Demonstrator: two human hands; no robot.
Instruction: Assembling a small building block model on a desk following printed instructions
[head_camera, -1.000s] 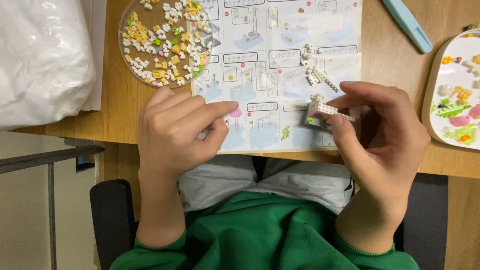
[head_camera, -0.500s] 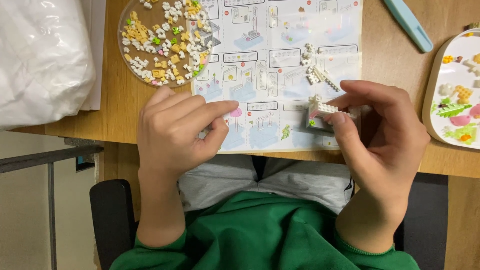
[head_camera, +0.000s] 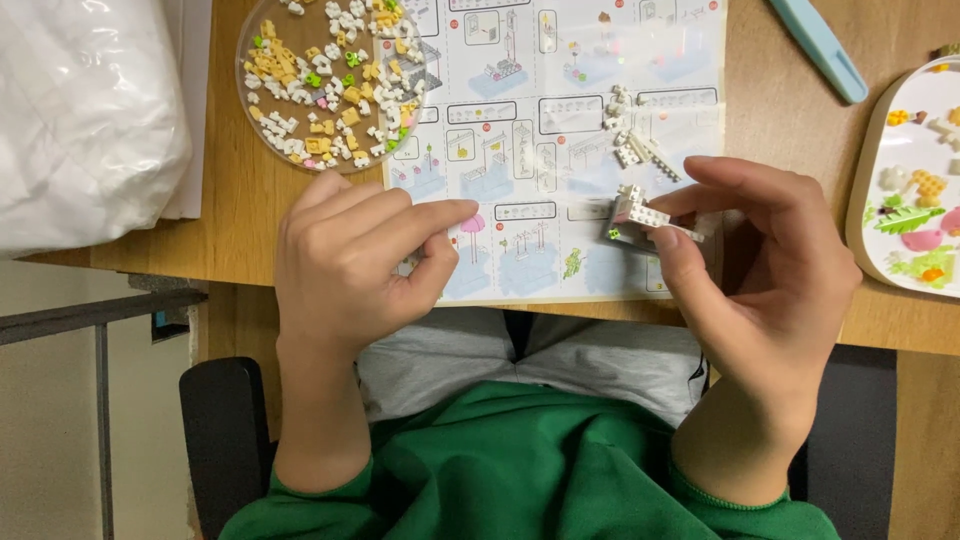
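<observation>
Right hand (head_camera: 770, 275) pinches a small white brick assembly (head_camera: 640, 218) between thumb and fingertips, above the instruction sheet (head_camera: 560, 120). Left hand (head_camera: 350, 260) curled, thumb to forefinger; I cannot tell if it holds a piece. I judge the build early: clear dish (head_camera: 325, 80) far left holds many loose bricks.

The person wears a green top with long sleeves that end in ribbed cuffs at the wrists, and light grey trousers, while the left hand (head_camera: 345, 265) and the right hand (head_camera: 770, 270) are bare, without rings or a watch.
</observation>
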